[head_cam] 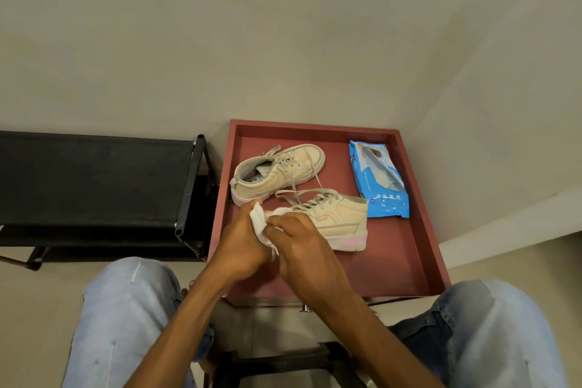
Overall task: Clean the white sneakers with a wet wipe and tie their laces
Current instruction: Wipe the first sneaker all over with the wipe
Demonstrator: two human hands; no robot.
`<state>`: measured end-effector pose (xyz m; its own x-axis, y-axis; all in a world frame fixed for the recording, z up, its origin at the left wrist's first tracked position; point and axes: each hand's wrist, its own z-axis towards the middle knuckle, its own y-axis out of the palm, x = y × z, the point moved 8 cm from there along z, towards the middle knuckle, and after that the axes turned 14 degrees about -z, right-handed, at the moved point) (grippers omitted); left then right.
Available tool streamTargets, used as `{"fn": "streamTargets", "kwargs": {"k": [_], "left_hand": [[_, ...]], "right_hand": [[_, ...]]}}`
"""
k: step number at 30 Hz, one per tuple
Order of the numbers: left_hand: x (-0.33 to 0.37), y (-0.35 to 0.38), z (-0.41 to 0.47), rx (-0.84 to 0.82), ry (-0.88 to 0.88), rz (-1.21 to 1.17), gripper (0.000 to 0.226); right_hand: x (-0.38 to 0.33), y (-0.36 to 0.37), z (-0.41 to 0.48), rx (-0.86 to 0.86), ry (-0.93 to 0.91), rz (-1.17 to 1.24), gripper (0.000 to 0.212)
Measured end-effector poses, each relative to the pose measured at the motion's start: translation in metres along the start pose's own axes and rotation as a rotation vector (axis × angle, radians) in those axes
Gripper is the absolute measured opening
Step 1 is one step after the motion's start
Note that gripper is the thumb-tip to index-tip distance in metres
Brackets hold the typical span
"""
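Note:
Two off-white sneakers lie on a red tray-topped table [419,249]. The far sneaker [277,172] points right and its laces hang loose. The near sneaker [333,217] has its heel to the right and untied laces; its toe is hidden behind my hands. My left hand [242,239] and my right hand [302,246] both pinch a crumpled white wet wipe [259,224] just in front of the near sneaker's toe. I cannot tell if the wipe touches the shoe.
A blue pack of wet wipes [378,179] lies at the tray's right side. A black fabric shoe rack [94,186] stands to the left, close to the table. Walls close in behind and to the right. My knees in light jeans frame the bottom.

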<state>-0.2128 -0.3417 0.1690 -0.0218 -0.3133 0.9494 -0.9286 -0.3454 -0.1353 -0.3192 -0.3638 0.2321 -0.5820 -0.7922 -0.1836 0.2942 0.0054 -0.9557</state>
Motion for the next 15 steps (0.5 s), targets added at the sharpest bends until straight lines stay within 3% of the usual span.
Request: {"fn": "streamTargets", "kwargs": {"k": [5,9,15], "left_hand": [[0.011,0.011,-0.005,0.004,0.158,0.071,0.017],[0.017,0.013,-0.010,0.020,0.222,0.134,0.030],[0.008,0.014,-0.005,-0.105,0.223,0.159,0.049]], "right_hand": [[-0.002,0.004,0.024,-0.011,0.058,0.033,0.026],[0.000,0.007,0.034,-0.019,0.112,0.061,0.029],[-0.004,-0.004,0.020,-0.076,0.077,0.097,0.037]]}}
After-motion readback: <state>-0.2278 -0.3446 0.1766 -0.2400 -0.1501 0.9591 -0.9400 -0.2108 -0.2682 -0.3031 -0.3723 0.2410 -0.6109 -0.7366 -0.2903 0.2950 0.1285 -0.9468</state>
